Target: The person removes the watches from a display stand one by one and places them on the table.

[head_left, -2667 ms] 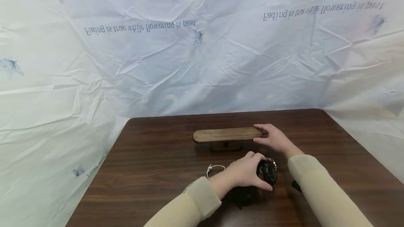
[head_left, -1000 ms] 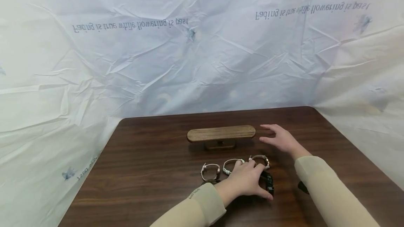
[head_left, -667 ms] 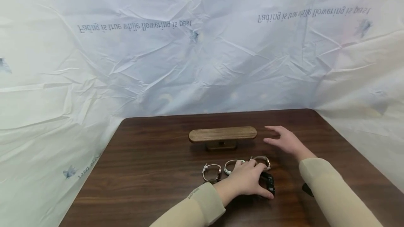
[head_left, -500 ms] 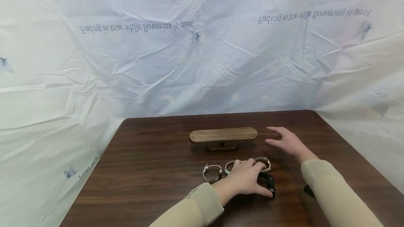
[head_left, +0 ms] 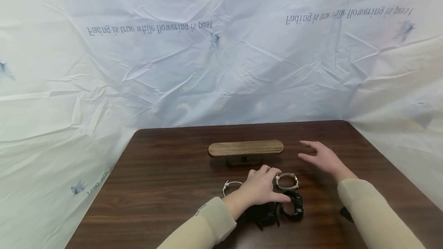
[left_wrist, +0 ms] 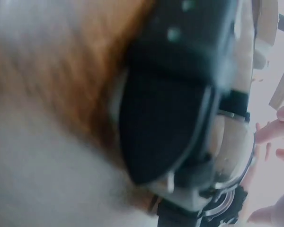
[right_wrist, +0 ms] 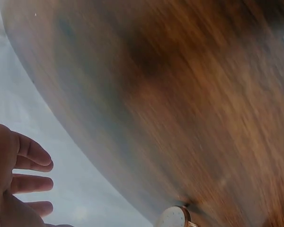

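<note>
Nearest us, our left hand (head_left: 260, 189) curls over a white-strapped watch (head_left: 231, 185) on the tabletop (head_left: 166, 187), the black watch (head_left: 292, 206) just right of it. Farther off, our right hand (head_left: 323, 158) hovers open, empty, right of the wooden stand (head_left: 245, 148).

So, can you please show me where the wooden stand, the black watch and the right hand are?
wooden stand (head_left: 245, 148), head view, middle of its flat top bar.
black watch (head_left: 292, 205), head view, on its dark strap loop.
right hand (head_left: 323, 158), head view, back of the open hand.
</note>
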Demonstrator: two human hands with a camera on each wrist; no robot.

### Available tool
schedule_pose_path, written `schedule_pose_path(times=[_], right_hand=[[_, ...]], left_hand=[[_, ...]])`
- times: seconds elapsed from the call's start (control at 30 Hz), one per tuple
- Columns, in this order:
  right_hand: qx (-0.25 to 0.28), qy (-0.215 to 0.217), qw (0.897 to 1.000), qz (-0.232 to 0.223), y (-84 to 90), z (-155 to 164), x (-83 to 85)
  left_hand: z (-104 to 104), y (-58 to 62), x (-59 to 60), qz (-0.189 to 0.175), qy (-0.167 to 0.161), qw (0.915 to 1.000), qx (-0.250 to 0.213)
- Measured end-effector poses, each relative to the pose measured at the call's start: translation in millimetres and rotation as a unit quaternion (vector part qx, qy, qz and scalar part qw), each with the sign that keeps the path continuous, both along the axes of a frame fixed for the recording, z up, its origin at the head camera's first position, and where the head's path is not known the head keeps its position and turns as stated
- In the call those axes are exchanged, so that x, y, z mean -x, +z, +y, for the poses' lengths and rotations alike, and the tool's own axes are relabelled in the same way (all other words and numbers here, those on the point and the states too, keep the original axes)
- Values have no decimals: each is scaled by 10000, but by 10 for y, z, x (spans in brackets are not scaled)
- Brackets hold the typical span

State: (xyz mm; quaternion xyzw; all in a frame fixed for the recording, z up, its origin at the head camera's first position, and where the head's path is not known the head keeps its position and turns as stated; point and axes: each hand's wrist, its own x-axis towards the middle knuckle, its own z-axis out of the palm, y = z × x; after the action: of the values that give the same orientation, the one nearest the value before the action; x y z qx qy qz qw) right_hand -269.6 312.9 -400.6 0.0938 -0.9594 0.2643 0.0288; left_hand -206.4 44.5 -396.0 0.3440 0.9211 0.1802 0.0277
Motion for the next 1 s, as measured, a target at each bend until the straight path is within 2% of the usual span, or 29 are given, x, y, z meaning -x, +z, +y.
schedule_pose_path(times=[0.1,0.37,0.6,0.8,1.0], right_hand=[[-31,-33,10000,16,-2,39,-13],[-70,-17,10000,14,-25,125,-60],[-36,-185,9998,-22,-26,166,-124],[10,-170,9998,35,-38,219,-169],[-45,-150,9995,263,-52,263,-211]], left_hand=[[-75,11,20,-47,32,9999,-152],[-265,65,78,132,261,9988,-385],[-410,81,164,41,548,9962,-681],[-595,83,292,376,762,9931,-808],[-842,42,448,702,1259,9833,-1107]])
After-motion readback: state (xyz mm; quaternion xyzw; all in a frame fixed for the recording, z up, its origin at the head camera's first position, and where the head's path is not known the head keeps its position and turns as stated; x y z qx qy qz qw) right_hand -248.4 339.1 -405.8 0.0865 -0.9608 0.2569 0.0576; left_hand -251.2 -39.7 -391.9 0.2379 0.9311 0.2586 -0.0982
